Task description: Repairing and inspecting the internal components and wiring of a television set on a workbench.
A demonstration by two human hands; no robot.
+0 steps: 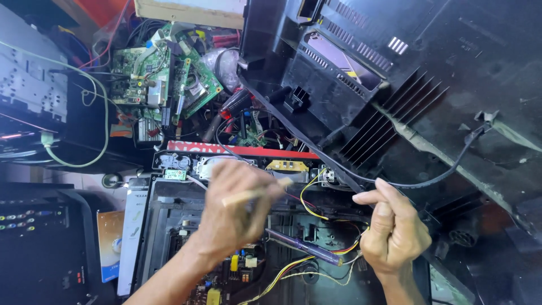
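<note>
Black plastic dominates the view: a large television back cover (406, 85) is tilted up at upper right, its ribbed vents facing the camera, above an opened chassis (316, 265) holding a circuit board with coloured parts. Left hand (234, 209): blurred, closed around a thin pale stick (257, 192), seemingly a brush handle, which lies slanted across the fingers and points toward the right. Right hand (392, 226): closed, thumb and forefinger pinching a black cable (440, 178) that curves up and right to a clip on the inner face of the back cover. Between the two hands run yellow and red wires (316, 212), and a purple-handled screwdriver (305, 247) rests slanted on the chassis just below them. Behind the left hand lies a red strip (243, 149) along the chassis edge, with small switch boards beside it. Farther back, a heap of green circuit boards (164, 76) sits among loose cables and a red-and-black tool handle (234, 104). A pale green cord (104, 113) loops at left over a grey perforated metal case (31, 79). A dark panel with rows of coloured sockets (25, 217) occupies the lower left.
</note>
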